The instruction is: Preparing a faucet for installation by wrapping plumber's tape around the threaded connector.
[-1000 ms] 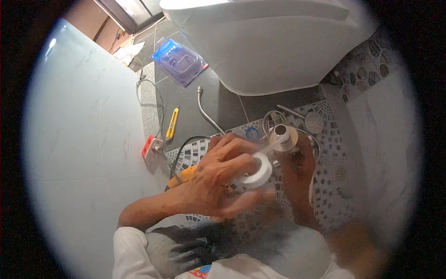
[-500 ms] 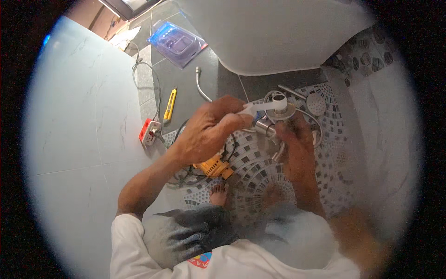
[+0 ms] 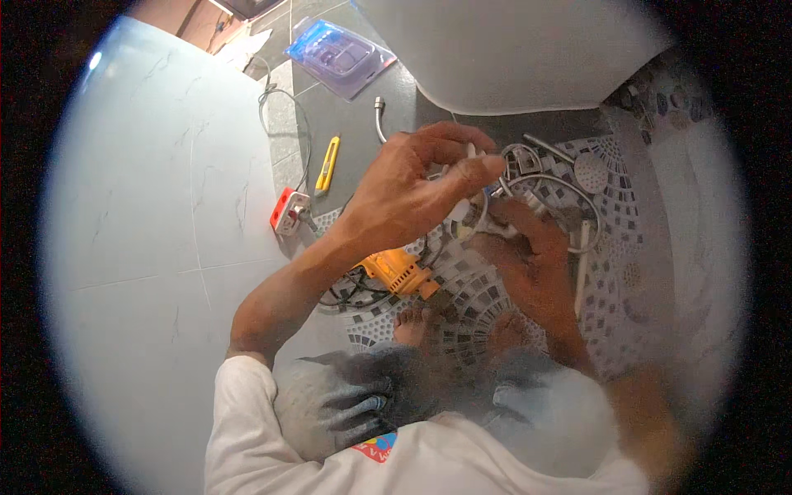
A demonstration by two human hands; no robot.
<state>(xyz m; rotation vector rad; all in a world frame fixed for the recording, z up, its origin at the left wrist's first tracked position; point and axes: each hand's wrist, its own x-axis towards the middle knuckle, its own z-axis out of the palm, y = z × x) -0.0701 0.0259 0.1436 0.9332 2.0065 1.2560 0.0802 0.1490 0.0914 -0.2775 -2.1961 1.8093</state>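
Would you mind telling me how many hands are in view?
2: the left hand, above the orange power tool in the picture, and the right hand, below and left of the round shower head. I see no others.

The view comes from a wide fisheye camera on the person's head, the left of a side-by-side pair. It looks steeply down, past the shirt (image 3: 330, 466) and knees (image 3: 318, 412), to the floor (image 3: 464, 285), with a large white fixture (image 3: 536, 62) ahead at the top edge. The left hand (image 3: 421, 183) and right hand (image 3: 532, 247) are close below, near the middle. The wall (image 3: 157, 190) bows along the left side.
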